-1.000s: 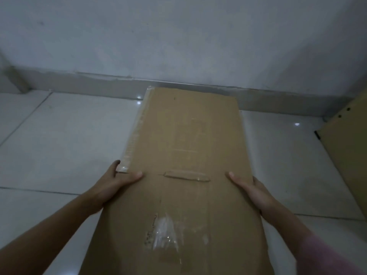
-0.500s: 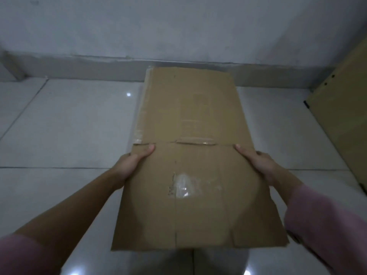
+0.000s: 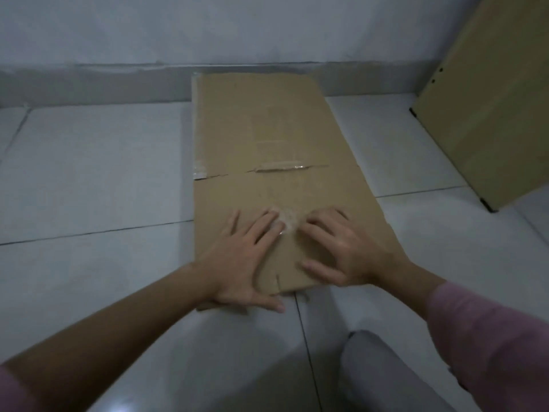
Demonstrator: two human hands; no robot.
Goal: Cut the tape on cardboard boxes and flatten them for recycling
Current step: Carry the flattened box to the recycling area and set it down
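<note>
Here two hands (image 3: 294, 257) press one flattened box (image 3: 267, 138).

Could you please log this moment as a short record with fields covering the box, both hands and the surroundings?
box: flattened cardboard box lying flat on the tiled floor
tape: clear tape patch between the fingertips
left hand: left hand pressing flat on the near end
right hand: right hand pressing beside it
nearby: second cardboard panel standing at the right
</note>
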